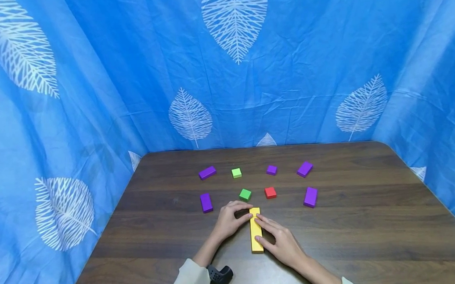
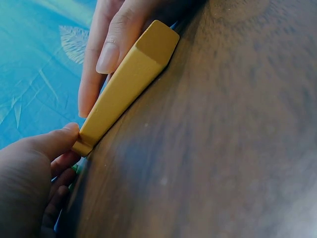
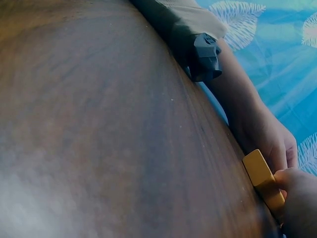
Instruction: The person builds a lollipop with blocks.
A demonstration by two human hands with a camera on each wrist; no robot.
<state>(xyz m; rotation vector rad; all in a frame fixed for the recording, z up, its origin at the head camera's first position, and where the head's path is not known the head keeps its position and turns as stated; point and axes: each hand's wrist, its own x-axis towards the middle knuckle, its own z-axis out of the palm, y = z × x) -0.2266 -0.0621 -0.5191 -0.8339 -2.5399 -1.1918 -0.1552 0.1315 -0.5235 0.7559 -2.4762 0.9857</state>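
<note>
A long yellow block [image 1: 256, 234] lies lengthwise near the middle front of the table, with a short yellow piece [image 1: 255, 211] at its far end. My left hand [image 1: 228, 221] is on the left of it, its thumb and index finger holding the far end. From the other side, my right hand [image 1: 282, 243] touches the long block with its thumb and fairly straight fingers along the right edge. In the left wrist view the long block [image 2: 126, 89] lies flat on the tabletop, and right-hand fingers [image 2: 110, 55] rest along it. My right hand [image 3: 302, 198] partly hides the block in the right wrist view.
Beyond my hands lie a green block [image 1: 245, 195], a red block [image 1: 270, 192], a light green block [image 1: 236, 173] and several purple blocks [image 1: 206, 203] in two loose rows. A black wrist device [image 1: 221, 275] sits at my left cuff. Blue leaf-patterned cloth [image 1: 241, 106] surrounds the table [image 1: 160, 252].
</note>
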